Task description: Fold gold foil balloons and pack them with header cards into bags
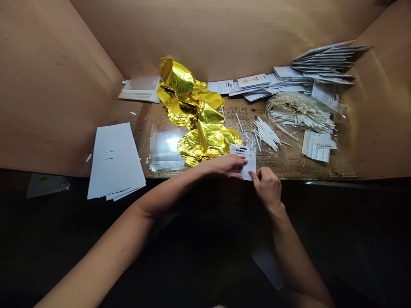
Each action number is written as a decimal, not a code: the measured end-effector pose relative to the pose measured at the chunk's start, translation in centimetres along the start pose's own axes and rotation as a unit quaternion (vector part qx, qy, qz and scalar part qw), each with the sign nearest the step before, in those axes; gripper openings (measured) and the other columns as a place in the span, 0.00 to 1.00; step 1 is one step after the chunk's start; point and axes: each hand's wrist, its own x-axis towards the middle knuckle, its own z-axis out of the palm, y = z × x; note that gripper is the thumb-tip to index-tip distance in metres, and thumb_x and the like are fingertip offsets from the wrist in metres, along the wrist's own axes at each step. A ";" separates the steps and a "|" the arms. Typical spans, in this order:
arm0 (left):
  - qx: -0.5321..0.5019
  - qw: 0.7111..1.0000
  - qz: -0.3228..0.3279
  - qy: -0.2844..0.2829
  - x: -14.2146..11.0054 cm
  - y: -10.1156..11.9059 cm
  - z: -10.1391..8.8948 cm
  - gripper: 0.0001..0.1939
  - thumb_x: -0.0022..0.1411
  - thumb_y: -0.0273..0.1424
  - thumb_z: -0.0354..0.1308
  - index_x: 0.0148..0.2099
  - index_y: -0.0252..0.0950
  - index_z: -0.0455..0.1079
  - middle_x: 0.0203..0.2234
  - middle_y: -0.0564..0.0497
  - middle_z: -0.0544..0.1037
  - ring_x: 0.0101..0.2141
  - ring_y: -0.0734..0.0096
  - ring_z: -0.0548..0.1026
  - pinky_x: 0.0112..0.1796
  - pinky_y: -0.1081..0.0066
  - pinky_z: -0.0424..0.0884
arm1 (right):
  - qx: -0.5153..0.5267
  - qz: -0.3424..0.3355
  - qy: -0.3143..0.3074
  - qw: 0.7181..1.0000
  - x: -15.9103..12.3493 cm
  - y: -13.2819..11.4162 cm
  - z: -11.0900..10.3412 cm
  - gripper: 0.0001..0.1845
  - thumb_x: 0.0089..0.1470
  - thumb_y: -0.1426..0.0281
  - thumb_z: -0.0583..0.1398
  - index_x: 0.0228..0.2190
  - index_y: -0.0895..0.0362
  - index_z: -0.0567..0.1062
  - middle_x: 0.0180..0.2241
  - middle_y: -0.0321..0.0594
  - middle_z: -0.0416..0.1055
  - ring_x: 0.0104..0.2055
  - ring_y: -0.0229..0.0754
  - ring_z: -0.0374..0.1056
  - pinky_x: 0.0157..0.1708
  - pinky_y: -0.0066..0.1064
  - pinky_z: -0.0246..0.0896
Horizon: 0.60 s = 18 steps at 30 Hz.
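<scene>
I log a printed card (243, 161) at the near table edge. Left hand (223, 166) lies flat on it, apparently steadying it; right hand (266, 186) pinches its lower corner. Gold foil balloons (202, 115) and white sticks (266, 134) lie beyond, on cardboard (282, 164), inside plywood walls (48, 85).

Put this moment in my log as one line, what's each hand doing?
left hand: on white card | right hand: at card's bottom edge | nearby: gold foil balloons, white sticks

Glossy gold foil balloons (199, 124) beside a matt paper card (245, 159).
</scene>
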 end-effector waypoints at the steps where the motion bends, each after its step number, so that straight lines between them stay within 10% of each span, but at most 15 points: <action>1: -0.002 1.000 0.013 -0.019 -0.1 -0.2 0.2 0.06 0.54 0.31 0.73 0.33 0.40 0.78 0.51 0.38 0.83 0.58 0.48 0.77 0.62 0.53 0.68 | 0.006 0.060 0.007 0.998 0.0 -0.3 0.1 0.18 0.63 0.53 0.64 0.31 0.53 0.73 0.28 0.42 0.73 0.28 0.46 0.69 0.32 0.37 0.61; 5: -0.018 1.000 0.017 -0.011 -0.8 -0.1 1.0 0.04 0.58 0.28 0.68 0.37 0.41 0.79 0.53 0.39 0.83 0.61 0.50 0.77 0.66 0.51 0.66 | 0.295 0.235 -0.072 0.923 -0.9 -0.4 0.1 0.29 0.46 0.44 0.73 0.33 0.55 0.73 0.20 0.36 0.73 0.19 0.42 0.66 0.22 0.31 0.57; 9: -0.015 0.997 0.044 0.054 -2.5 2.2 1.0 0.03 0.64 0.29 0.65 0.41 0.41 0.79 0.58 0.40 0.80 0.65 0.54 0.73 0.67 0.53 0.66 | 0.472 0.249 -0.108 0.838 1.0 0.4 -2.6 0.32 0.34 0.51 0.80 0.32 0.56 0.74 0.20 0.34 0.73 0.16 0.35 0.63 0.16 0.24 0.52; 13: 0.127 0.973 0.047 0.187 -4.4 4.7 -0.9 0.10 0.72 0.26 0.55 0.47 0.38 0.78 0.55 0.40 0.82 0.61 0.58 0.76 0.63 0.53 0.71 | 0.459 0.180 -0.011 0.870 10.3 -1.3 -7.3 0.27 0.41 0.56 0.79 0.33 0.53 0.72 0.21 0.32 0.73 0.17 0.35 0.62 0.16 0.26 0.55; 18: 0.381 0.908 -0.085 0.151 -7.5 4.8 -4.8 0.08 0.72 0.26 0.57 0.48 0.35 0.76 0.52 0.41 0.82 0.55 0.55 0.77 0.58 0.52 0.74 | 0.277 0.033 0.006 0.960 23.2 -6.1 -7.6 0.19 0.63 0.52 0.67 0.38 0.55 0.73 0.31 0.42 0.77 0.24 0.37 0.63 0.22 0.31 0.56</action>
